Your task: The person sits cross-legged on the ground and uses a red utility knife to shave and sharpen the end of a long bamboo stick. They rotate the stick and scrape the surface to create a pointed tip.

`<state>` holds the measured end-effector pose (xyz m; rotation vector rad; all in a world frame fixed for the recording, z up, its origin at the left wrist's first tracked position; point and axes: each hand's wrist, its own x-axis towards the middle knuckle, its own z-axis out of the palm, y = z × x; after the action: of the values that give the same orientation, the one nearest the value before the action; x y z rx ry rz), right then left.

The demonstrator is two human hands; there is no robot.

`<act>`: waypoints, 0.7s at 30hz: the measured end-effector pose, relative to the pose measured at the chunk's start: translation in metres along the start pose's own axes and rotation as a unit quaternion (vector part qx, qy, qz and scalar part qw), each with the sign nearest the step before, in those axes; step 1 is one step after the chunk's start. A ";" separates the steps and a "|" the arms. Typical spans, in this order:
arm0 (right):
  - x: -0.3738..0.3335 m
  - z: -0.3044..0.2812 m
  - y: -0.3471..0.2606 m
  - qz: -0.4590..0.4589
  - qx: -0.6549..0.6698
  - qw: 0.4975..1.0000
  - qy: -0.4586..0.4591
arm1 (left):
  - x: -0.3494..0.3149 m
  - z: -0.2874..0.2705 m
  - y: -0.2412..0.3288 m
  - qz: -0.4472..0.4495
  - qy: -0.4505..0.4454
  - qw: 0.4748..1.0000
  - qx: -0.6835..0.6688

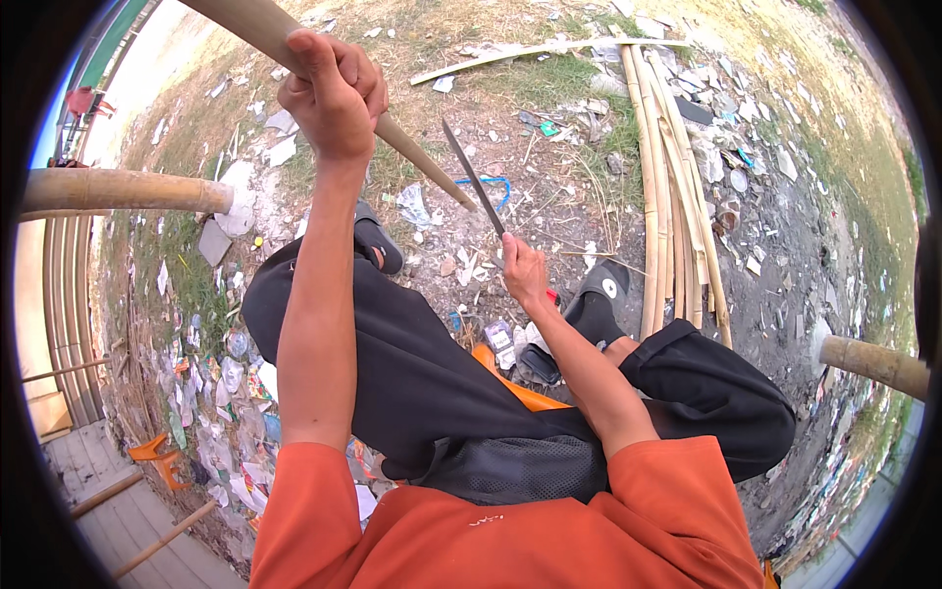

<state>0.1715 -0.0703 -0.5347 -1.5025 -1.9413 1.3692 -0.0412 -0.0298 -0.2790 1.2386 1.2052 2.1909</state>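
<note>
My left hand point(339, 98) is wrapped round a thick bamboo pole point(420, 157), its thumb lying along the top. The pole slants from the upper left down to the littered ground in front of me. In my right hand point(525, 270) is the handle of a long, dark-bladed machete point(474, 177), mostly hidden by the fingers. The blade points up and forward, a little to the right of the pole and apart from it. My knees are bent wide, with a sandalled foot on either side.
Split bamboo strips point(659, 187) lie in a bundle at the right, with one long strip point(549, 47) across their far end. Thick bamboo posts stand at the left point(128, 190) and right point(873, 365). An orange plastic piece point(515, 383) shows beneath me. Rubbish covers the ground.
</note>
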 end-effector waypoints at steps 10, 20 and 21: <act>0.013 0.001 0.023 0.042 -0.046 0.998 0.001 | 0.002 0.000 -0.001 0.009 0.045 0.999 0.014; 0.011 0.005 0.051 0.088 -0.125 0.987 -0.045 | 0.001 0.002 0.004 -0.004 0.036 0.998 0.046; 0.009 0.006 0.053 0.061 -0.102 0.992 -0.042 | -0.001 0.002 0.004 -0.007 0.040 0.998 0.050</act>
<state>0.1931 -0.0662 -0.5843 -1.7067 -2.1295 1.3360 -0.0386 -0.0317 -0.2753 1.1858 1.3676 2.2133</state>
